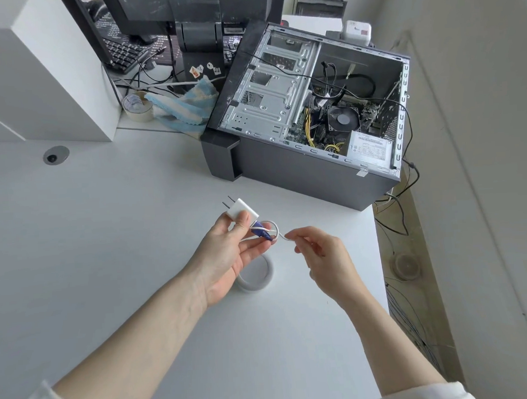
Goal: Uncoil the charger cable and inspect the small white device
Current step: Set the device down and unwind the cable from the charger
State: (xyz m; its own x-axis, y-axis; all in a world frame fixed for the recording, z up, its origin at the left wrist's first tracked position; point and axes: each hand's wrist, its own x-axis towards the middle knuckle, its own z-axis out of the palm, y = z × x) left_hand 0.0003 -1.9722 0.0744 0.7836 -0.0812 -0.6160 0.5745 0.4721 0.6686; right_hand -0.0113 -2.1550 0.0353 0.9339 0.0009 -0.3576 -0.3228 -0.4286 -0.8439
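My left hand (228,256) holds a small white charger plug (241,211) above the white desk (105,238), its two metal prongs pointing up and left. A blue connector (262,233) sticks out of the plug, with the white cable (274,229) looped once around it. My right hand (323,257) pinches the cable's free end just right of that loop. The rest of the cable hangs under my left hand as a round white coil (255,276) resting on the desk, partly hidden by my palm.
An open black computer case (312,114) lies on its side at the back right. Behind it stand a monitor base (199,44) and keyboard (123,54). A blue-striped cloth (184,109) and a tape roll (137,108) lie beside a white box (36,74). Loose wires hang off the desk's right edge.
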